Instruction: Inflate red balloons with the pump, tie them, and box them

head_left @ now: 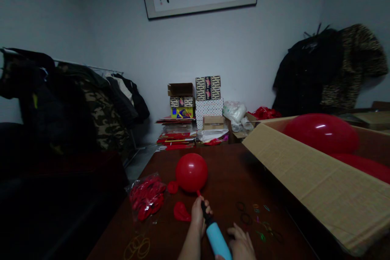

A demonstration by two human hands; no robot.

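An inflated red balloon stands over the table, its neck on the black nozzle of a light blue hand pump. My left hand is closed around the nozzle just below the balloon neck. To the right of the pump, my right hand has its fingers extended and apart; a fingertip shows by the pump's lower end at the frame's bottom edge. A flat red balloon and a small round red piece lie left of my left hand. Further left is a clear bag of red balloons.
Several colored rubber bands lie on the brown table at right, with yellowish bands at front left. An open cardboard box holding large red balloons fills the right side. Stacked boxes stand behind the table.
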